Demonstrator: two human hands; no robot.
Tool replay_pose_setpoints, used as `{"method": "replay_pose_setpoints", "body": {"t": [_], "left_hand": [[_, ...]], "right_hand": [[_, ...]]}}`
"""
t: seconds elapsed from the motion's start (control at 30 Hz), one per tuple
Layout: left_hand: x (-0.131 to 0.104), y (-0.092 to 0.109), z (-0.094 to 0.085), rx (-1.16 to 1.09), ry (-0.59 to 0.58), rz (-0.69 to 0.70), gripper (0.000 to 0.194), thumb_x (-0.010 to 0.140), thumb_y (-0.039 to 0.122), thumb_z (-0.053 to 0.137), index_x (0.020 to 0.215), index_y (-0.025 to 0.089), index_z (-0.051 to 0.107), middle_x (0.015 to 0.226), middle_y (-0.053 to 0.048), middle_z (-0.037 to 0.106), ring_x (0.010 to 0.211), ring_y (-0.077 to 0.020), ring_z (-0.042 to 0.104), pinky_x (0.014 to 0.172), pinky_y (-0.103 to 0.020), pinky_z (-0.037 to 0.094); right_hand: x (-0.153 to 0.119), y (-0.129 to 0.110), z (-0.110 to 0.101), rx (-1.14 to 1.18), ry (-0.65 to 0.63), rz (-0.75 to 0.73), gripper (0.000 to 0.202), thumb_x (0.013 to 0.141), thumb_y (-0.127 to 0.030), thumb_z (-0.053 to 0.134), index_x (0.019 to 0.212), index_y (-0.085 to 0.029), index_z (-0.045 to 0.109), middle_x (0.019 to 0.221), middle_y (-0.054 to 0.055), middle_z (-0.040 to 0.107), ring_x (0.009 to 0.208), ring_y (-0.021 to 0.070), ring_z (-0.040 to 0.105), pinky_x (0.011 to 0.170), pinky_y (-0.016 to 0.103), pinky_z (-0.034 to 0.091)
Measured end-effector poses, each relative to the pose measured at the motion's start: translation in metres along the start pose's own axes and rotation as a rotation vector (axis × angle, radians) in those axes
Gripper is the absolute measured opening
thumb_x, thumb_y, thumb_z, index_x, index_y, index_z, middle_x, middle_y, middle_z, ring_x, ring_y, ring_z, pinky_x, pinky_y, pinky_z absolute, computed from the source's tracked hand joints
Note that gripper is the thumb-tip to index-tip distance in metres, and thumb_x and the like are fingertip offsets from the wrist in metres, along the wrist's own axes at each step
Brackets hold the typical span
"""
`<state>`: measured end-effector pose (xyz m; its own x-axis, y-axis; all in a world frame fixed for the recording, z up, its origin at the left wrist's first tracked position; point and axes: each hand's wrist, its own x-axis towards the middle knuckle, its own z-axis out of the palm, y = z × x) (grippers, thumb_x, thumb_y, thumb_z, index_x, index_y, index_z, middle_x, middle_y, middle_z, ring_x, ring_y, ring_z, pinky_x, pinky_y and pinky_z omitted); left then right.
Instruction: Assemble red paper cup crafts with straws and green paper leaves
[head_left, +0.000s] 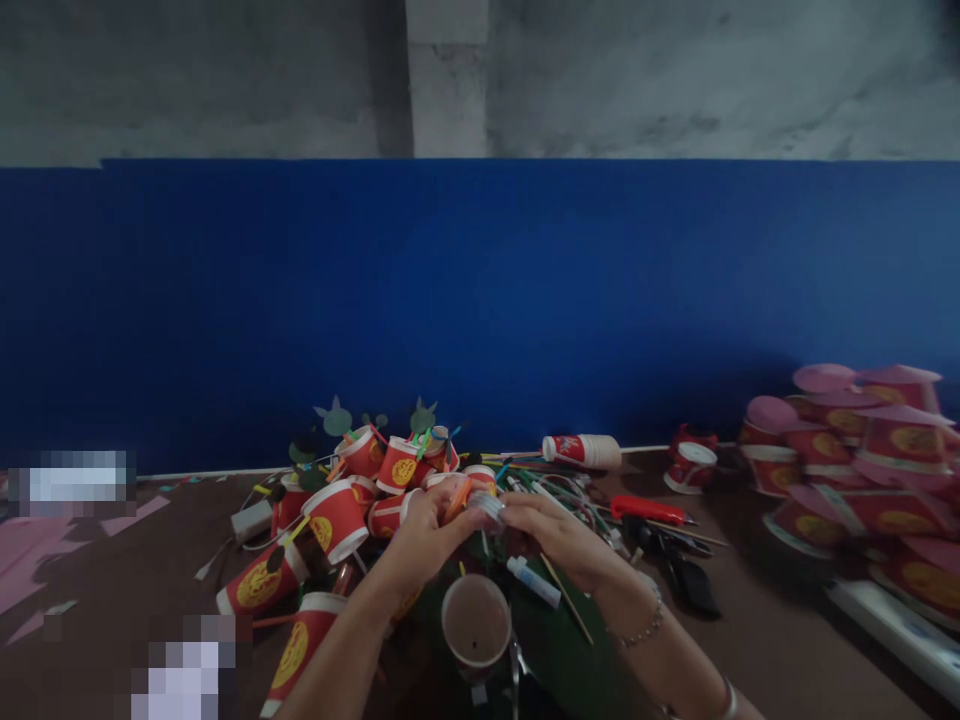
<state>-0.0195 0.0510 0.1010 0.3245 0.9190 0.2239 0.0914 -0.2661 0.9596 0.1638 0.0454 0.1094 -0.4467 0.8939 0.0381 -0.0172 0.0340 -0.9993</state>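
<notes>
My left hand point(435, 525) is closed with an orange strip point(459, 498) between its fingers. My right hand point(551, 530) meets it from the other side, fingers closed on a small clear, shiny piece point(491, 505) that looks like tape. The left fingertips touch that piece too. Below both hands stands an open paper cup point(477, 620), its pale inside showing a small dark hole in the bottom. A small white-and-blue tube point(534, 582) and a thin wooden stick point(568, 600) lie under my right hand.
Red paper cups point(330, 520) with coloured strips are heaped on the left. Stacked cups point(581, 450) lie at the back. A red-handled tool point(651, 510) and black scissors point(686, 570) are to the right, before cups with pink brims point(862, 450). A blue panel point(480, 300) closes the back.
</notes>
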Motion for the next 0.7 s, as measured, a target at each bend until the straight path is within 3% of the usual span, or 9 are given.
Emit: {"method": "replay_pose_setpoints", "body": {"t": [0.2,0.3,0.53,0.7], "left_hand": [[-0.0037,0.0027,0.0006,0.233,0.031,0.033,0.025,0.080,0.040,0.059,0.090,0.018,0.064,0.080,-0.001,0.062,0.078,-0.0182,0.054,0.075,-0.028,0.043],[-0.0035,0.0002,0.0027,0.203,0.019,0.031,0.023,0.081,0.039,0.059,0.090,0.018,0.063,0.080,0.001,0.060,0.077,-0.0170,0.052,0.075,-0.027,0.042],[-0.0013,-0.0035,0.0060,-0.046,-0.010,0.017,0.028,0.081,0.042,0.059,0.096,0.018,0.059,0.083,0.000,0.057,0.075,-0.0143,0.050,0.072,-0.024,0.041],[-0.0036,-0.0008,0.0045,0.051,0.008,0.009,0.027,0.082,0.043,0.059,0.092,0.018,0.059,0.083,0.000,0.058,0.082,-0.0163,0.050,0.078,-0.026,0.041]], "right_hand": [[0.0013,-0.0007,0.0041,-0.058,0.079,0.033,0.020,0.074,-0.038,0.061,0.064,-0.020,0.062,0.053,-0.004,0.039,0.049,0.0098,0.031,0.046,0.023,0.027],[0.0006,-0.0010,0.0037,-0.046,0.101,0.040,0.019,0.072,-0.035,0.061,0.062,-0.020,0.060,0.053,-0.004,0.039,0.050,0.0098,0.029,0.046,0.023,0.025],[-0.0021,-0.0037,-0.0047,0.101,-0.019,0.025,0.011,0.070,-0.030,0.061,0.071,-0.019,0.065,0.055,-0.004,0.043,0.049,0.0087,0.032,0.046,0.023,0.025],[0.0008,-0.0014,-0.0034,0.067,0.009,0.024,0.017,0.070,-0.034,0.062,0.067,-0.017,0.062,0.053,-0.006,0.041,0.048,0.0074,0.032,0.046,0.022,0.025]]}}
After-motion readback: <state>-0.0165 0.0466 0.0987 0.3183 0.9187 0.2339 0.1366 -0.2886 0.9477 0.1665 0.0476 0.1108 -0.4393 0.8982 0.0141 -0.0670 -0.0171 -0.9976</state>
